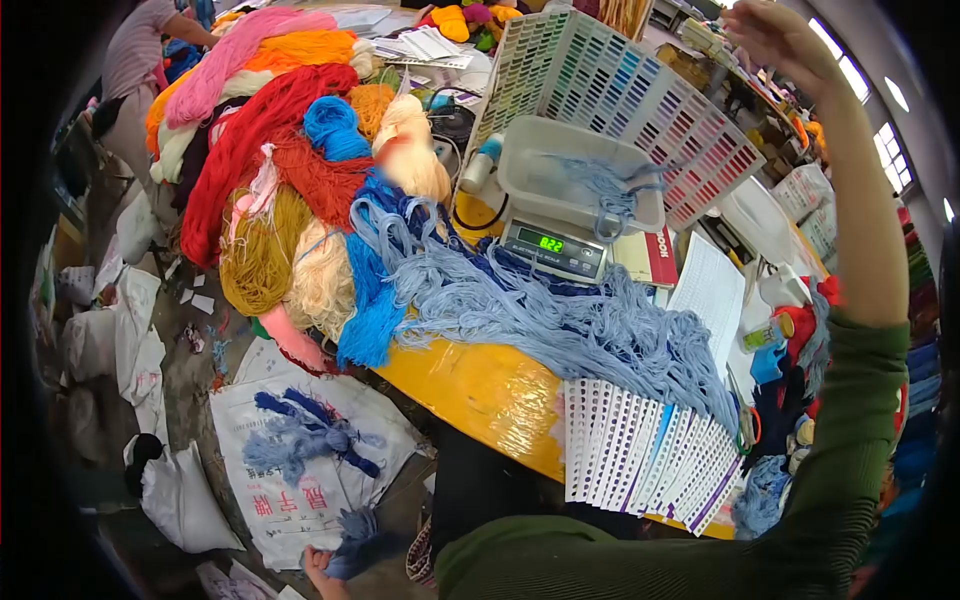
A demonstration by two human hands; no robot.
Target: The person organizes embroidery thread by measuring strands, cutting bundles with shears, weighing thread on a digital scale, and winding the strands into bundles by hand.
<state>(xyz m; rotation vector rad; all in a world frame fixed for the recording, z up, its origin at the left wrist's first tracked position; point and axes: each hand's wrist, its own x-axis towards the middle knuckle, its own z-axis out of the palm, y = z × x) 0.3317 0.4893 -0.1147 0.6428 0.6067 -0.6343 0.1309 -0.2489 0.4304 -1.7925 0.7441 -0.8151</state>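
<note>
Low in the view, my left hand is closed around a small grey-blue yarn bundle, beside a white printed sack on the floor. More blue yarn bundles lie on that sack. My right hand is raised high at the upper right, fingers stretched out and holding nothing I can see. Across the yellow table spreads a mass of light blue yarn. A digital scale shows green digits and carries a clear plastic tub with some blue yarn strands inside.
Color sample boards stand behind the tub. Punched sample cards fan out at the table's front edge, with scissors at their right. Colored yarn skeins pile up at the left. Another person stands at the far left.
</note>
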